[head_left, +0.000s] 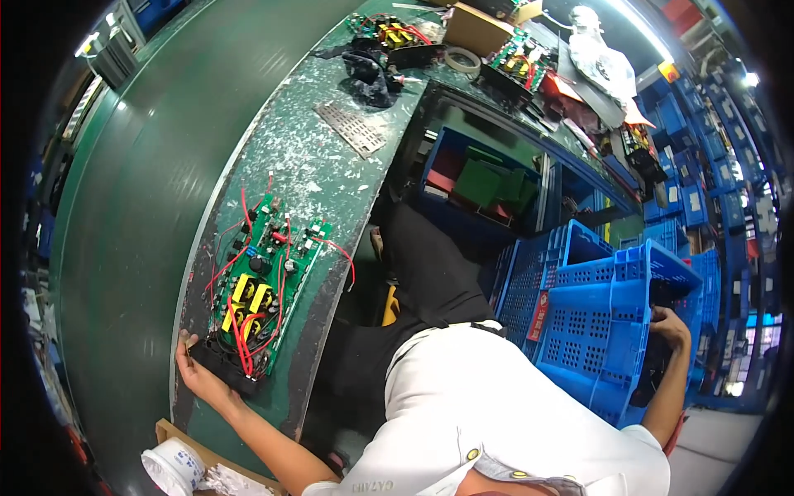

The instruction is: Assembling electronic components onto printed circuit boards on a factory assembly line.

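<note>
On the bench strip at left lies a green circuit board (263, 277) with yellow-wrapped transformers, round capacitors and loose red wires. A black end panel (225, 364) stands at its near end. My left hand (197, 369) is at that panel's left corner, with fingers bent around it. Out to the right, my right hand (672, 327) reaches into the open side of a blue plastic crate (591, 318). Its fingers are partly hidden in the dark inside, so what they touch cannot be seen.
A perforated metal plate (351, 129), a dark cloth (366, 74) and a tape roll (461, 59) lie farther up the bench. More wired boards (523, 62) sit at the back. A white cup (174, 467) stands near-left. Blue bins (699, 202) line the right.
</note>
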